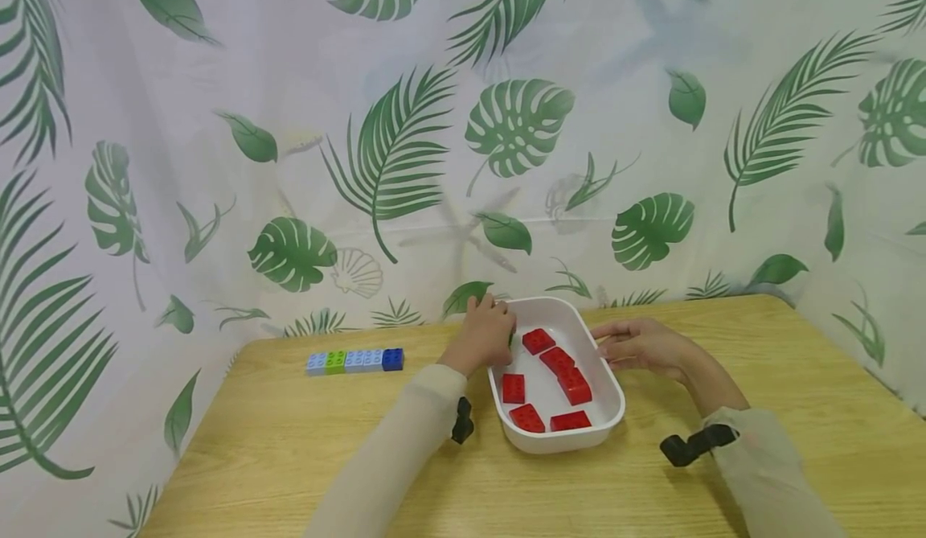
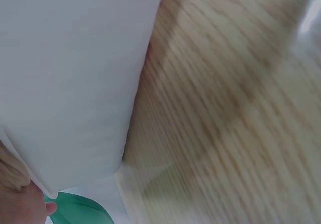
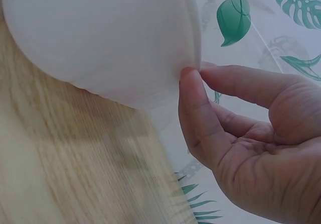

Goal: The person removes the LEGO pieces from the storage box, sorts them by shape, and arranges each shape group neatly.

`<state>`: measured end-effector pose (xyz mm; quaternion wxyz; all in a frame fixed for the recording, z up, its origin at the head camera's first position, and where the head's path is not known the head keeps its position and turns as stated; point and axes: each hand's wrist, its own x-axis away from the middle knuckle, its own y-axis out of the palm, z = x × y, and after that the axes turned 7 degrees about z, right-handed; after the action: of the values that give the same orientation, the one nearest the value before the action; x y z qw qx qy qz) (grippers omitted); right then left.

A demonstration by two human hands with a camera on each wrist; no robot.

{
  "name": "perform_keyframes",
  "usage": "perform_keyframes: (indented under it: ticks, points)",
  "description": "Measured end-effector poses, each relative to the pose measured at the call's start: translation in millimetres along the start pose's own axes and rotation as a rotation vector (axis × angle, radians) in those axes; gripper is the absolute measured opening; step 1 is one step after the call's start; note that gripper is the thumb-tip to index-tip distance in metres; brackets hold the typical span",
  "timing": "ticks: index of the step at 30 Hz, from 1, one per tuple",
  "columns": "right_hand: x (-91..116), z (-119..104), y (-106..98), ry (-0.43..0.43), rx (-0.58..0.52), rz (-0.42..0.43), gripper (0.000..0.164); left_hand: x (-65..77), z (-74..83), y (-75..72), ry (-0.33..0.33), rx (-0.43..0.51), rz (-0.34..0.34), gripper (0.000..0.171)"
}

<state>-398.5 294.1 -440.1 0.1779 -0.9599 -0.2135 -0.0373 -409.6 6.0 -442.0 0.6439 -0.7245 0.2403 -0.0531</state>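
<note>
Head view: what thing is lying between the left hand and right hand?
In the head view, the white tray lies between the left hand and the right hand, with red blocks inside it.

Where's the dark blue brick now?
In the head view, the dark blue brick is left of the white tray, at the right end of the brick row.

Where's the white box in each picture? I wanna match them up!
Head: the white box is just right of centre, in the lower half.
Left wrist: the white box fills most of the left side.
Right wrist: the white box is at the top left.
Shared landmark: the wooden table, seen in all three.
</note>
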Motion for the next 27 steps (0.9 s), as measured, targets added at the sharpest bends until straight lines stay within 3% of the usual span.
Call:
perform_keyframes:
  ticks: [11,27]
  points:
    - [0.2,1.3,-1.2,-0.009,-0.003,-0.005,0.057,2.3,-1.0,-3.4,0.004,0.112,0.003,0.042]
    - [0.2,0.4,-0.6,-0.013,-0.004,-0.006,0.058,3.8,-3.7,-1.5,0.036,0.195,0.108,0.042]
